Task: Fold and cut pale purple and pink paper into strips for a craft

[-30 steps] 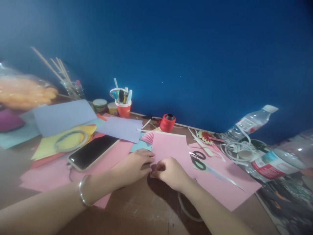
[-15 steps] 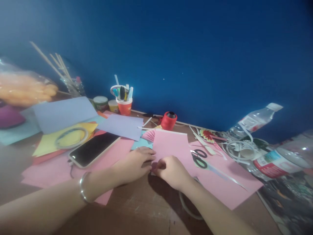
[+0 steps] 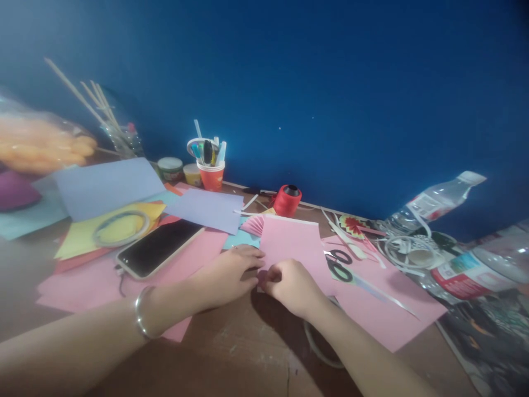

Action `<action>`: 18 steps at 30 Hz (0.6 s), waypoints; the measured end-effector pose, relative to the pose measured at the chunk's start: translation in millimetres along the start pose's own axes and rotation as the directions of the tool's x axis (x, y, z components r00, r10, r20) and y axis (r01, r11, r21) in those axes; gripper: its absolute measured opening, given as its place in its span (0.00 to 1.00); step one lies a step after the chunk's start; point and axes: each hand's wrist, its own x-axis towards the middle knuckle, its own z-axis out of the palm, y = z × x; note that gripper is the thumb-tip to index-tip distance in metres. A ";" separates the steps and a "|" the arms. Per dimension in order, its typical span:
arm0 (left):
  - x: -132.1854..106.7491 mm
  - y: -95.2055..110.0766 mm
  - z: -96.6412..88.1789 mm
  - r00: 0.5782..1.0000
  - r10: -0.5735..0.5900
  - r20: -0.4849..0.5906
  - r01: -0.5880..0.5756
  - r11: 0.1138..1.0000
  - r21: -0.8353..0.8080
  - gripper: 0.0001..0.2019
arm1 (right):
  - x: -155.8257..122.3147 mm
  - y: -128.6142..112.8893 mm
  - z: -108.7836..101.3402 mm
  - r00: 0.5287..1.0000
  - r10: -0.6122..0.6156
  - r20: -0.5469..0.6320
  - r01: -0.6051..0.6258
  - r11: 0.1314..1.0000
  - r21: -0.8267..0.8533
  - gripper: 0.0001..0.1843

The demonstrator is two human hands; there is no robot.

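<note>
A pink paper sheet (image 3: 291, 242) lies on the brown table (image 3: 248, 353) in front of me. My left hand (image 3: 225, 275) rests on the sheet's near left corner with its fingers curled and pressed onto the edge. My right hand (image 3: 291, 286) pinches the same near edge right beside it, fingers closed on the paper. A silver bangle (image 3: 140, 320) sits on my left wrist. A small pink pleated fan (image 3: 253, 225) lies just behind the sheet.
Black-handled scissors (image 3: 341, 267) lie on another pink sheet to the right. A phone (image 3: 159, 248), a tape ring (image 3: 119, 229), coloured papers, a red thread spool (image 3: 288, 199), an orange pen cup (image 3: 211, 175) and two plastic bottles (image 3: 433, 204) surround the work spot. A blue wall stands behind.
My view has tilted slightly, so the things on the table sit a little higher and further right. Both hands stay on the pink sheet's near edge, fingers shifting only slightly.
</note>
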 end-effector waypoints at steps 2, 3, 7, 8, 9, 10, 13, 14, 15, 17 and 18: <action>0.0 -0.2 0.4 1.000 -0.001 0.000 0.001 1.000 0.003 0.16 | 0.3 -0.6 -0.5 1.000 -0.001 0.003 0.001 1.000 -0.001 0.11; 0.1 -0.4 0.7 1.000 -0.002 -0.001 0.002 1.000 0.004 0.16 | 0.5 -0.8 -0.7 1.000 0.000 0.005 0.000 1.000 -0.003 0.11; 0.3 -1.3 1.1 1.000 -0.001 -0.001 0.001 1.000 0.009 0.16 | 0.8 0.0 -0.6 1.000 -0.010 0.011 0.010 1.000 -0.003 0.12; 0.3 -1.4 1.1 1.000 0.000 -0.001 0.000 1.000 0.010 0.17 | 0.9 0.7 -0.5 1.000 -0.019 0.014 0.019 1.000 0.005 0.12; 0.3 -1.3 1.1 1.000 0.001 -0.001 -0.001 1.000 0.012 0.17 | 0.9 1.5 -0.5 0.999 -0.027 0.017 0.027 0.999 0.018 0.12; 0.2 -1.2 1.1 1.000 0.001 0.000 -0.001 1.000 0.014 0.17 | 1.0 2.3 -0.6 0.999 -0.029 0.021 0.029 0.999 0.035 0.12; 0.2 -0.2 0.8 1.000 0.000 -0.001 0.000 1.000 0.020 0.16 | 1.7 4.2 -1.4 0.999 -0.001 0.041 -0.002 0.996 0.091 0.11; 0.2 0.1 0.8 1.000 -0.001 -0.002 0.001 1.000 0.022 0.16 | 2.1 4.5 -1.9 0.999 0.011 0.048 -0.016 0.994 0.106 0.10; 0.3 0.4 0.8 1.000 -0.001 -0.003 0.001 1.000 0.023 0.16 | 2.6 4.6 -2.3 0.998 0.020 0.053 -0.026 0.993 0.116 0.10; 0.6 0.6 1.1 1.000 -0.001 -0.004 0.001 1.000 0.026 0.15 | 3.4 4.6 -2.7 0.998 0.028 0.059 -0.035 0.991 0.127 0.09; 0.8 0.5 1.4 1.000 -0.001 -0.005 0.001 1.000 0.027 0.15 | 3.8 4.6 -2.7 0.998 0.027 0.060 -0.034 0.991 0.126 0.08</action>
